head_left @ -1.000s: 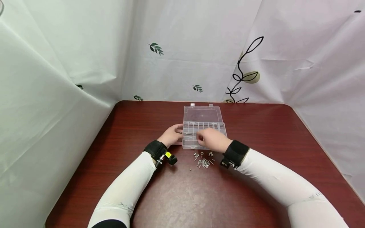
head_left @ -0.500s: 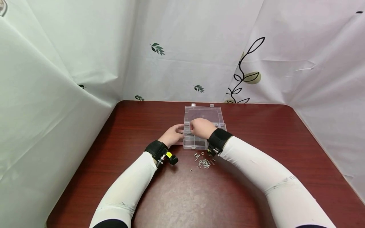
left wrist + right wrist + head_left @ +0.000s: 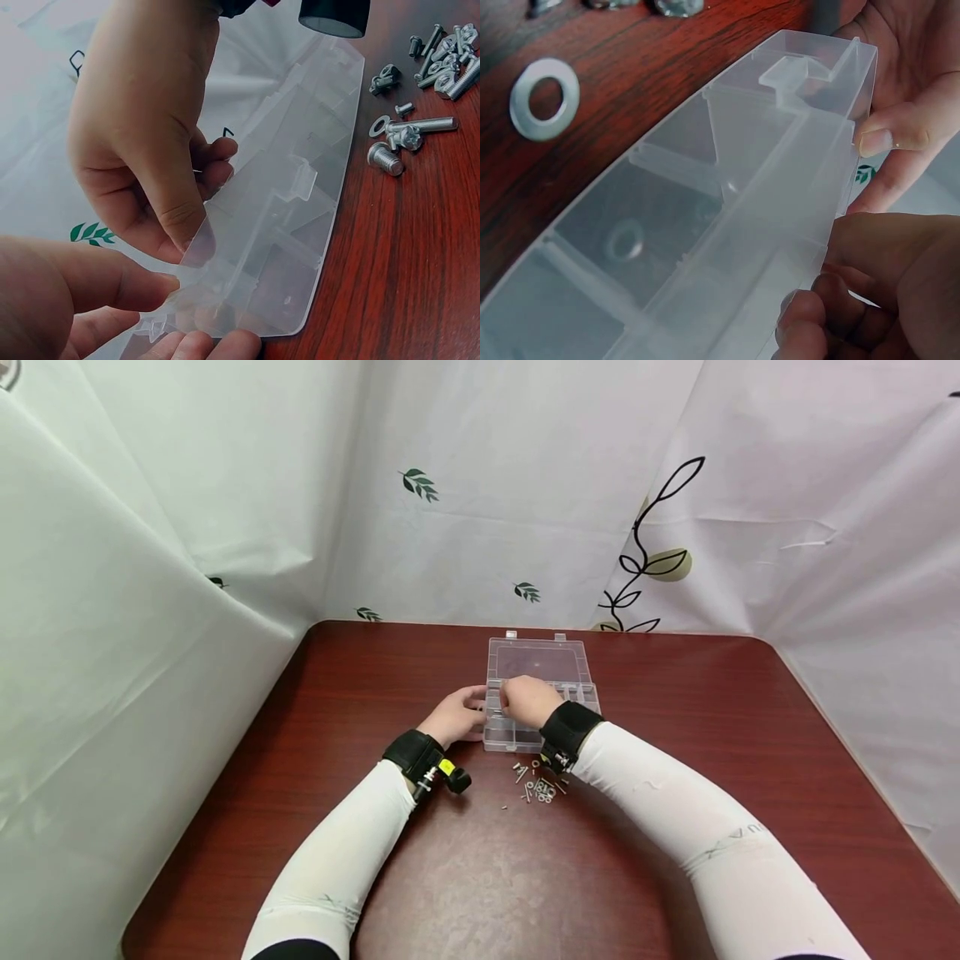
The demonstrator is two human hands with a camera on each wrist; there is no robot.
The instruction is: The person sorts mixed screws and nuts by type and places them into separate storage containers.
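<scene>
A clear plastic compartment box (image 3: 537,662) lies with its lid folded back on the table. My left hand (image 3: 454,715) holds the box's left end, its thumb at the upper edge in the left wrist view and several fingertips against the wall. Over the left compartments is my right hand (image 3: 529,700), fingers curled and reaching down inside. The box wall partly hides those fingertips, so anything between them cannot be made out. Just in front of the box lies a loose pile of bolts, nuts and washers (image 3: 542,790); a flat washer (image 3: 545,100) shows large in the right wrist view.
The dark red wooden table (image 3: 390,668) extends around the box. A white patterned curtain (image 3: 465,493) hangs behind its far edge. One tiny metal piece (image 3: 504,807) lies apart, left of the pile. Both wrists wear black camera bands (image 3: 572,732).
My right hand has moved left across the box, from its middle to the left compartments, and stays there over the last half second. My left hand keeps its place at the box's end.
</scene>
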